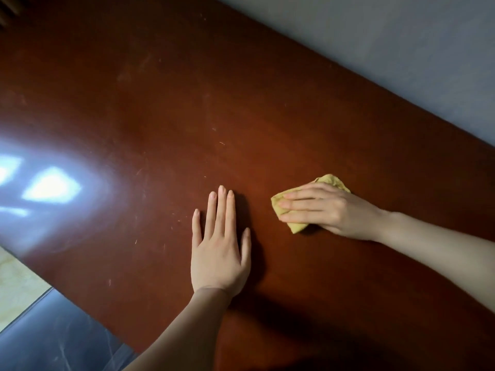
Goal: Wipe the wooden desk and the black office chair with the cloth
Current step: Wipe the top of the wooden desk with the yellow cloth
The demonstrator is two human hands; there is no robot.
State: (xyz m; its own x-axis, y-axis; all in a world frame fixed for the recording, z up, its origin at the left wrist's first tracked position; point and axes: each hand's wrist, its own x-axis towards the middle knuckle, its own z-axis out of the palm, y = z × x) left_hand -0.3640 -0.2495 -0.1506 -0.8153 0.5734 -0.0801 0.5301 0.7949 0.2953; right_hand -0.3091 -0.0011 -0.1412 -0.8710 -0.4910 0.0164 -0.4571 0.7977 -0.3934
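The wooden desk (187,103) is dark reddish-brown and fills most of the head view, with faint scratches and dust marks on its top. My right hand (321,207) presses flat on a folded yellow cloth (332,181) lying on the desk at the right; the cloth shows beyond the fingertips and behind the knuckles. My left hand (219,242) rests palm down on the bare desk, fingers spread, just left of the cloth and holding nothing. The black office chair is not in view.
A grey wall (401,49) runs along the desk's far edge at the upper right. Bright window light reflects on the desk at the left (51,188). Beyond the desk's near-left edge lie a beige floor tile (16,285) and a dark glossy floor strip (53,338).
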